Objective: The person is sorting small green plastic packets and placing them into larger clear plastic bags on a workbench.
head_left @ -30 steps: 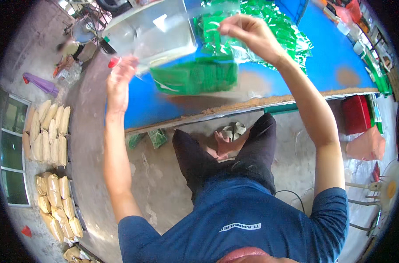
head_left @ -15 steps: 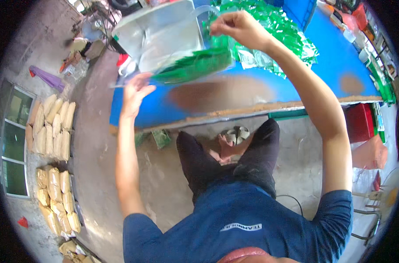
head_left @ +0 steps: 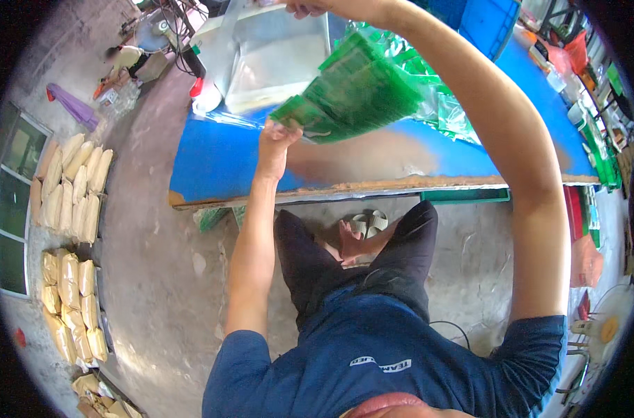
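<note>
The green bags (head_left: 352, 94) slant up-right above the desk (head_left: 212, 164), left hand (head_left: 279, 136) pinching their low end, right hand (head_left: 310, 7) seemingly clamping the top.

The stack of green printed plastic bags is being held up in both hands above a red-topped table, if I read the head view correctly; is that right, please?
Not quite: the table top is blue, not red, as the head view shows. The stack of green printed plastic bags is indeed held up above it, the left hand at its lower corner and the right hand at the top.
</note>
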